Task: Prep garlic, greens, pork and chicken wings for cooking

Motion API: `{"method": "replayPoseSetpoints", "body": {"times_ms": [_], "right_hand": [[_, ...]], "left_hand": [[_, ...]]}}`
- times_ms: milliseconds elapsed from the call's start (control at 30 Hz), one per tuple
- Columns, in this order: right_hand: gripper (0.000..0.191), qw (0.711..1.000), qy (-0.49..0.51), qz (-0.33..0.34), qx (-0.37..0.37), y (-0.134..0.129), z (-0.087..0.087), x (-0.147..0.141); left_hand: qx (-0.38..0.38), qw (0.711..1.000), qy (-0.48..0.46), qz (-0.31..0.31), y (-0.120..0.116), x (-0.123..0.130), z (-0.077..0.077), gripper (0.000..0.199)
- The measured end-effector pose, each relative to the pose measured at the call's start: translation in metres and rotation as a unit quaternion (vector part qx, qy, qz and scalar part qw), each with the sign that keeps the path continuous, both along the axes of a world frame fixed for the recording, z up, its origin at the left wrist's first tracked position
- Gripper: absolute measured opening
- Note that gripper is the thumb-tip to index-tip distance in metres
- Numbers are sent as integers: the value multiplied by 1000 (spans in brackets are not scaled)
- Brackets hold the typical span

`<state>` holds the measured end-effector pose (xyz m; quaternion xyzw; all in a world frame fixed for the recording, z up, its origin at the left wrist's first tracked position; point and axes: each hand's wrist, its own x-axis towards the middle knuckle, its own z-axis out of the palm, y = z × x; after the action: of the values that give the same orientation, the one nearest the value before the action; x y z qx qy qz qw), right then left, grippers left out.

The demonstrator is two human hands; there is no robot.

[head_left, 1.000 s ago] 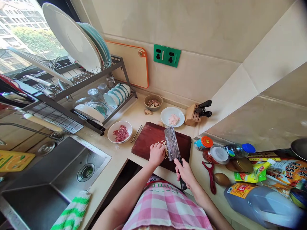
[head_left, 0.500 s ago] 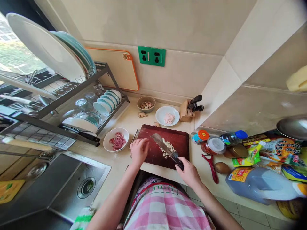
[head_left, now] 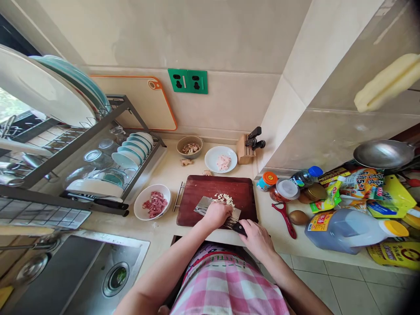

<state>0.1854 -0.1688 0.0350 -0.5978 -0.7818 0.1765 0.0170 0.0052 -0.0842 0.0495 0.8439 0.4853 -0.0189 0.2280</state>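
Observation:
A dark red-brown wooden cutting board [head_left: 216, 188] with a metal side handle lies on the counter. Near its middle sits a small pile of chopped garlic [head_left: 225, 200]. A steel cleaver [head_left: 204, 205] lies low over the board, its blade reaching out beside the pile. My left hand [head_left: 215, 214] rests on the blade, fingers bent, right next to the garlic. My right hand [head_left: 257, 238] is closed around the cleaver's black handle at the board's near edge.
Sliced raw meat fills a white bowl [head_left: 152, 203] left of the board. Behind it are a plate of minced meat [head_left: 221, 159], a small woven basket [head_left: 189, 146] and a knife block [head_left: 245, 149]. A red peeler [head_left: 285, 218], bottles and packets crowd the right. A steel sink [head_left: 98, 275] lies lower left.
The cleaver has swung from a steep angle to lying low over the board. My left hand has moved onto the blade. The garlic is now gathered in a tighter pile.

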Motion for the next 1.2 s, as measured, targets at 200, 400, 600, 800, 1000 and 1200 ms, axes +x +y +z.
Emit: {"method": "replayPoseSetpoints", "body": {"times_ms": [200,400,600,800,1000,1200], "right_hand": [[19,1000,-13,-6,-5,-3,3,0],[19,1000,-29,-4,-9,0,11,3],[19,999,-33,0,-8,2,16,11],[20,999,-41,12,-12,7,20,23],[20,998,-46,28,-10,11,25,36],[21,998,-40,36,9,14,28,47]], "left_hand": [[23,999,26,25,25,6,-7,25],[22,999,-6,-39,21,12,-4,18],[30,999,14,14,33,0,-3,23],[-6,1000,-9,-9,29,-10,4,9],[13,999,10,47,34,0,-4,18],[10,999,12,35,34,-4,1,17]]}}
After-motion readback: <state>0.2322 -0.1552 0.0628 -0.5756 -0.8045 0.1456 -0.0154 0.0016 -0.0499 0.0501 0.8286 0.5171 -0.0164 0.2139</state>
